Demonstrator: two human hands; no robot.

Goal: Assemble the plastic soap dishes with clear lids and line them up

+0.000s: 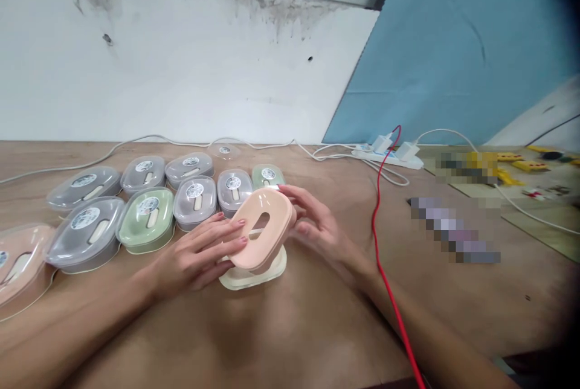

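A peach soap dish [267, 226] with an oval slot is tilted up between my hands. My left hand [199, 253] grips its left side, fingers laid over the inner face and the thumb out of sight. At the far right edge, my right hand [319, 226] holds it with bent fingers, the thumb near the side wall. Below the dish shows a cream base [254, 277], partly covered by it; whether the two touch I cannot tell. Just behind stand a small green lidded soap box [267, 176] and a grey one [233, 189].
More lidded soap boxes stand at left: grey [86, 235], green [147, 220] and peach [25, 256]. A clear lid [224, 150] lies behind. A red cable [378, 238] crosses near my right arm. A white power strip [399, 158] and a blurred object [453, 229] lie right.
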